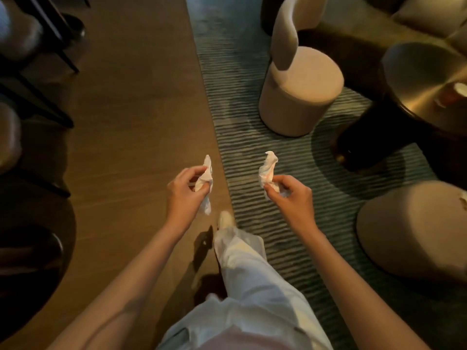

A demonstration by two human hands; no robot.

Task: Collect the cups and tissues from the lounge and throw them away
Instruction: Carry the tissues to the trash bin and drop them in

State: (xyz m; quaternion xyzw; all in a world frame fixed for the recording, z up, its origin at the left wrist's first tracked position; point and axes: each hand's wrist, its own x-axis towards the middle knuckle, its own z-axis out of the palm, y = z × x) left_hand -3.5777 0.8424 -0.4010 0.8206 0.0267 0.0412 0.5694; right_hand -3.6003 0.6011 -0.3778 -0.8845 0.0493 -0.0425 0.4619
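Note:
My left hand [185, 192] is shut on a crumpled white tissue [206, 174] that sticks out above and below my fingers. My right hand [290, 195] pinches a second crumpled white tissue [268, 168], which stands up from my fingertips. Both hands are held out in front of me, over the line where the wooden floor meets the rug. At the right edge, a cup [452, 93] stands on the round brass table [417, 79]; only part of it shows.
A beige round chair [300, 94] stands on the striped green rug [252, 152] ahead to the right. Another beige stool [414, 228] is at the near right. Dark chair legs [38, 102] and a dark round table [35, 248] line the left. My white-trousered leg [242, 261] steps forward.

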